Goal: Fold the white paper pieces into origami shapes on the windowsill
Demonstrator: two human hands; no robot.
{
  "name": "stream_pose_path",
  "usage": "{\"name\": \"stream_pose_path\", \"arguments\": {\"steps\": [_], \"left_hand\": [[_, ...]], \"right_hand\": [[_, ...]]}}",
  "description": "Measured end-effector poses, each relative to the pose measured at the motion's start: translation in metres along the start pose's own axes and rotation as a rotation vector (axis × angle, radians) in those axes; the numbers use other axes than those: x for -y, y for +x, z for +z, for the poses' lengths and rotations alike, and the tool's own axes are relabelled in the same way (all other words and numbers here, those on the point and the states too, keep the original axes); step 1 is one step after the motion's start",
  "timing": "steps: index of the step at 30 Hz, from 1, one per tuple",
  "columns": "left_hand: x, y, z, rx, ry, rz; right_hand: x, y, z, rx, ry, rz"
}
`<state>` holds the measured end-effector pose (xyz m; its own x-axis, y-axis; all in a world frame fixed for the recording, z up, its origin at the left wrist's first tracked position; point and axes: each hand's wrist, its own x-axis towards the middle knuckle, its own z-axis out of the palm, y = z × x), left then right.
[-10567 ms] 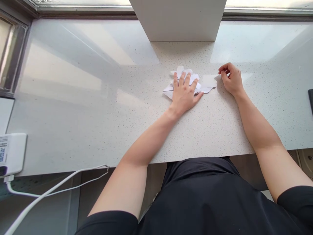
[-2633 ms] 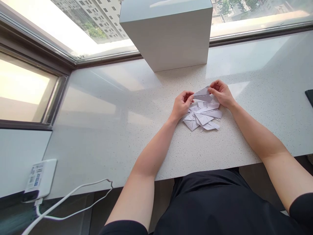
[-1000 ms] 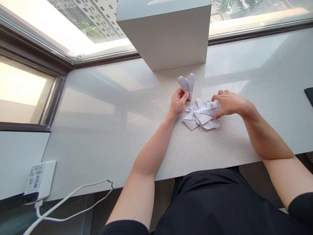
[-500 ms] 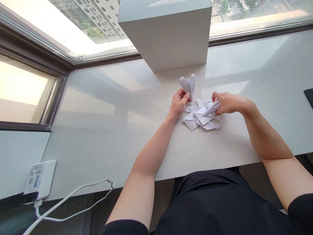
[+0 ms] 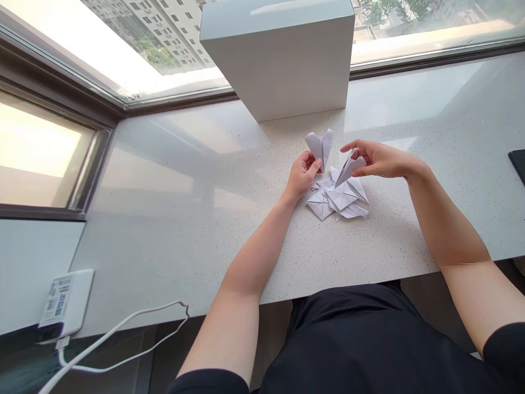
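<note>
My left hand (image 5: 304, 174) pinches a white folded paper airplane (image 5: 320, 146) by its narrow end, with its two rounded flaps pointing away from me. Over the heap, my right hand (image 5: 375, 158) is closed on another folded paper plane (image 5: 350, 167), whose pointed end tilts down to the left. Below both hands lies a pile of folded white papers (image 5: 342, 198), several pieces overlapping, with crease lines crossing on the top ones. The right hand's paper hides part of the pile's back.
A large white box (image 5: 291, 71) stands behind the papers against the window. The speckled white counter (image 5: 184, 219) runs along the windows. A white device (image 5: 69, 301) with a white cable (image 5: 123, 314) sits at the lower left. At the right edge lies a dark flat object (image 5: 517, 164).
My right hand has lifted its paper plane off the pile, up and leftward, turning it steeper. The left hand's plane has shifted slightly right.
</note>
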<state>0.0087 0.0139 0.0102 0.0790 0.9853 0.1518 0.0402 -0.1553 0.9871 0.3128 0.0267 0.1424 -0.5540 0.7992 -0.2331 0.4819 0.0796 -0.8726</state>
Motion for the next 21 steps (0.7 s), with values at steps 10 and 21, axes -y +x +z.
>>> {"name": "stream_pose_path", "arguments": {"steps": [10,21], "left_hand": [[-0.008,-0.005,0.0,0.1,0.004,0.034],[0.0,-0.005,0.002,0.135,-0.056,0.089]], "right_hand": [[-0.02,0.027,0.037,-0.217,0.269,-0.229],[-0.028,0.04,0.062,-0.46,0.065,-0.282]]}}
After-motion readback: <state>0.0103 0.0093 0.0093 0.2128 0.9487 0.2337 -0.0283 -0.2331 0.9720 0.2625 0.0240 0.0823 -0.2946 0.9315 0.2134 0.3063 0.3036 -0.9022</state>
